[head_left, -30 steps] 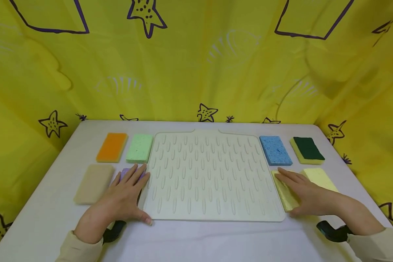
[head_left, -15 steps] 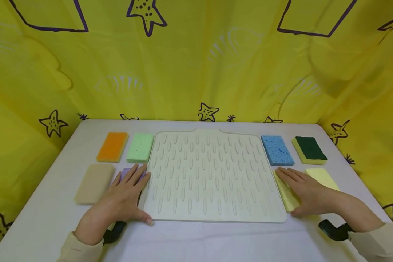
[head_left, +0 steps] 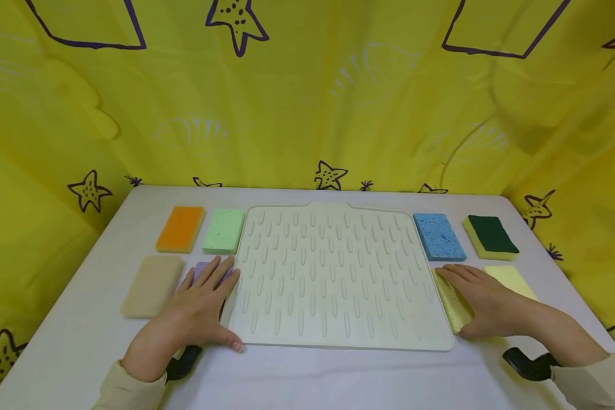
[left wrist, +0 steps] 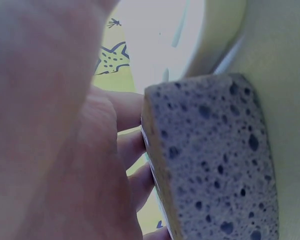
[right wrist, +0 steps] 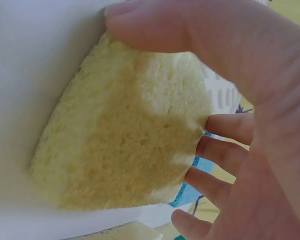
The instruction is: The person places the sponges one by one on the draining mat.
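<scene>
My left hand (head_left: 200, 310) lies with spread, straight fingers over a purple sponge (head_left: 200, 269), mostly hidden from above. In the left wrist view, the fingertips rest along the top edge of this pitted sponge (left wrist: 215, 160). The left thumb touches the near left corner of an off-white mat (head_left: 338, 279) with raised oval ridges. On the other side, my right hand (head_left: 494, 307) rests its fingers on a yellow sponge (head_left: 452, 302) beside the mat. The right wrist view has the thumb at one end of that sponge (right wrist: 125, 130) and relaxed fingertips at its far edge.
Left of the mat lie an orange sponge (head_left: 181, 229), a light green sponge (head_left: 224, 232) and a beige sponge (head_left: 152, 286). On the right are a blue sponge (head_left: 439, 237), a sponge with a dark green top (head_left: 492, 233) and a pale yellow sponge (head_left: 509, 280). A yellow curtain (head_left: 287, 114) hangs behind.
The head view has shifted slightly, so everything appears a little further right. Both hands keep their places on the sponges.
</scene>
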Motion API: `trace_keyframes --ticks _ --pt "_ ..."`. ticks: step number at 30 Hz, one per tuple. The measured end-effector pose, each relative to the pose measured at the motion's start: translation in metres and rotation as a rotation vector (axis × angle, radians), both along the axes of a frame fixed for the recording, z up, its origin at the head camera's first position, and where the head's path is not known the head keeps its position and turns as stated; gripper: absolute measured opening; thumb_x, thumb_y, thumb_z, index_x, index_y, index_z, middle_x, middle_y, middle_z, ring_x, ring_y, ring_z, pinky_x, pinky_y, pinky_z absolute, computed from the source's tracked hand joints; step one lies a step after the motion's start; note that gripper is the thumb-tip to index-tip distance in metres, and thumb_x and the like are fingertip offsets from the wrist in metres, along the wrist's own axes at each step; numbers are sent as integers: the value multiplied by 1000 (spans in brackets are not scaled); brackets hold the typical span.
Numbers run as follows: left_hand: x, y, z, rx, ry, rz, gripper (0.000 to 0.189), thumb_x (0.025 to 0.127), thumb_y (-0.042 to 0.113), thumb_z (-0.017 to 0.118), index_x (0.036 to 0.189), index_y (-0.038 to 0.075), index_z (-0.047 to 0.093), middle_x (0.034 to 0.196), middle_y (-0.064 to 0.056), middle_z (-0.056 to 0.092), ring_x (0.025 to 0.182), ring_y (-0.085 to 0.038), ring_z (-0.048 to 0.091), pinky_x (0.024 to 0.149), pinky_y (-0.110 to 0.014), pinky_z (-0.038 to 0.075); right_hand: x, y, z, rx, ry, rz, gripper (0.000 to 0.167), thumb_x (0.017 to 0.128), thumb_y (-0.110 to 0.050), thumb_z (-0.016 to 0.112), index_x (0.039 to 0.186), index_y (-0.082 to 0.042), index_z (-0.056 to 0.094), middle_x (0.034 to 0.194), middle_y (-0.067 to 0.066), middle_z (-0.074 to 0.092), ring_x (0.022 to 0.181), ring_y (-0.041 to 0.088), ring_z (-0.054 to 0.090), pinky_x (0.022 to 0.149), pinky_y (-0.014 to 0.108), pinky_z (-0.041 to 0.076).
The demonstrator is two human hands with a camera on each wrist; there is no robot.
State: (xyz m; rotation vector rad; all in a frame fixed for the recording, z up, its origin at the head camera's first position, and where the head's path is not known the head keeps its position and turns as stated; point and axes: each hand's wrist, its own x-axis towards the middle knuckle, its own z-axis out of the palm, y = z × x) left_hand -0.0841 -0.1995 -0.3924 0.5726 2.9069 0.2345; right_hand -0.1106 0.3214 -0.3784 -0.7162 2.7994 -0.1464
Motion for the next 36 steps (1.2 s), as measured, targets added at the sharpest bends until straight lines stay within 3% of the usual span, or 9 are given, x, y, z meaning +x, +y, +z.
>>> trace_keyframes --ticks 23,32,36 --pt "1 -1 -1 -4 9 4 136 48 83 74 152 4 37 165 -15 20 152 -40 17 115 -71 16 4 -2 18 -50 46 -32 102 64 -32 88 146 -1 37 144 20 41 129 42 42 100 64 43" --pt "0 -1 0 -6 -8 13 136 48 83 75 153 4 36 166 -15 19 152 -40 16 116 -70 15 7 -14 21 -103 134 22 99 65 -32 89 146 -3 39 141 13 44 125 33 47 94 57 46" --pt "0 -1 0 -1 -14 16 137 48 83 74 153 4 35 166 -14 18 152 -40 15 117 -69 14 5 -23 23 -117 134 24 100 68 -37 87 148 -4 37 142 17 43 125 37 45 95 59 45"
